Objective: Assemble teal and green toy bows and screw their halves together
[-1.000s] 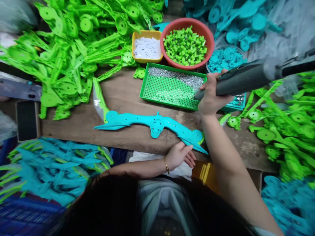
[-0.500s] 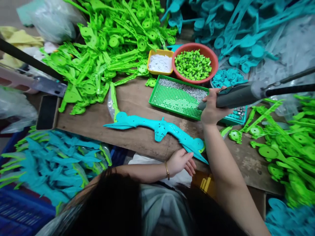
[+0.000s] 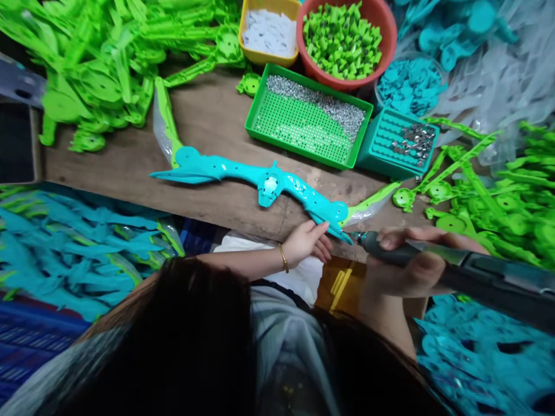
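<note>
A turquoise plastic toy bow (image 3: 243, 173) lies along the bench edge, with a bright green and clear limb at each end. My left hand (image 3: 306, 244) is at its right wing, one digit pressing on top and the others bent beside the wing's near edge. In my right hand (image 3: 410, 260) is a dark electric screwdriver, its fingers wrapped round the body. The screwdriver's (image 3: 459, 268) bit points left at the tip of that wing. A small silvery bit of metal seems to be at its end, but blur hides whether it touches the plastic.
Behind the bow stand a green perforated tray (image 3: 307, 151) of small screws, a teal box (image 3: 385, 159) with metal pieces, a red bowl (image 3: 390, 43) of green parts and a yellow tub (image 3: 266, 56). Green parts (image 3: 108, 69) heap at the left; turquoise pieces (image 3: 87, 254) fill a blue crate.
My right hand has brought the screwdriver from the screw tray down to the right wing tip of the bow. My left hand stays at that wing. The view has shifted, so things sit higher.
</note>
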Motion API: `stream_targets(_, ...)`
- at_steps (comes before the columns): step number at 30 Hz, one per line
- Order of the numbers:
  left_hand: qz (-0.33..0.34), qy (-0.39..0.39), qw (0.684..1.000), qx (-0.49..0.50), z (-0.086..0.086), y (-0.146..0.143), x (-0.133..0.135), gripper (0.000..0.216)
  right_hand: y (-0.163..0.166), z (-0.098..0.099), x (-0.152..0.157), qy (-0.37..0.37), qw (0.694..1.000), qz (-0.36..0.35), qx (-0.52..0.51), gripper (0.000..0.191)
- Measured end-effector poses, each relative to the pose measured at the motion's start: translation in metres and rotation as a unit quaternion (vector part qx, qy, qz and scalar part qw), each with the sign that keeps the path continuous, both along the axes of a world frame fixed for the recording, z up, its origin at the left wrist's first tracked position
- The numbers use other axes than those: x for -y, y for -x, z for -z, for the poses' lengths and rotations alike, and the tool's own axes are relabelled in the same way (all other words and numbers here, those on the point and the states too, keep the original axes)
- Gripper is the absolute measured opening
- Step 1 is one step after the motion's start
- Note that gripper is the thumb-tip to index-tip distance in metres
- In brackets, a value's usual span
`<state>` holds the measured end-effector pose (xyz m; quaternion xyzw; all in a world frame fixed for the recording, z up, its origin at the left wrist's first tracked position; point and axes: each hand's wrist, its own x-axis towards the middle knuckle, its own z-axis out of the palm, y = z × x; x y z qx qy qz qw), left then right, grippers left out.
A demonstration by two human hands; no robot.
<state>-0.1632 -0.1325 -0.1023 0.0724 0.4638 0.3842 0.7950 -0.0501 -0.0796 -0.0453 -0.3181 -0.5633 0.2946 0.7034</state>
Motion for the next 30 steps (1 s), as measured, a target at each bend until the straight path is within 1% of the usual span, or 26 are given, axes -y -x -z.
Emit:
stream_targets(2,-0.003,0.003,1.0,-0.002,-0.001,-0.001,0.0,0.032,-0.004,0.007,0.006,-0.012,1.0,-0.001,0.014,0.029)
stream_targets(4,-0.009,0.004,1.0,-0.002,-0.001,-0.001,0.0,0.033,-0.006,0.01,0.007,-0.005,1.0,0.003,0.021,0.031)
stream_targets(9,-0.024,0.007,1.0,0.001,-0.002,-0.002,0.0,0.032,-0.005,0.013,0.009,0.009,0.999,-0.001,0.036,0.028)
stream_targets(14,-0.046,0.017,0.999,0.005,-0.004,-0.005,0.0,0.025,-0.006,0.02,0.009,0.011,0.998,-0.041,0.051,0.03)
stream_targets(16,-0.063,0.02,0.998,0.007,-0.005,-0.007,0.0,0.026,-0.004,0.022,0.006,0.01,0.998,-0.054,0.043,0.032)
stream_targets(21,-0.086,0.026,0.996,0.014,-0.004,-0.01,0.001,0.029,0.002,0.023,0.0,0.045,0.996,-0.081,0.017,0.03)
stream_targets(25,-0.077,0.029,0.997,0.008,-0.004,-0.008,0.001,0.028,0.002,0.017,-0.001,0.051,0.996,-0.077,0.014,0.03)
stream_targets(28,-0.043,0.032,0.999,0.005,-0.005,-0.002,0.001,0.03,0.001,0.003,-0.01,0.068,0.995,-0.073,0.005,0.03)
stream_targets(30,-0.017,0.031,0.999,0.003,-0.005,0.001,0.0,0.032,0.004,-0.009,-0.024,0.06,0.996,-0.058,-0.013,0.027)
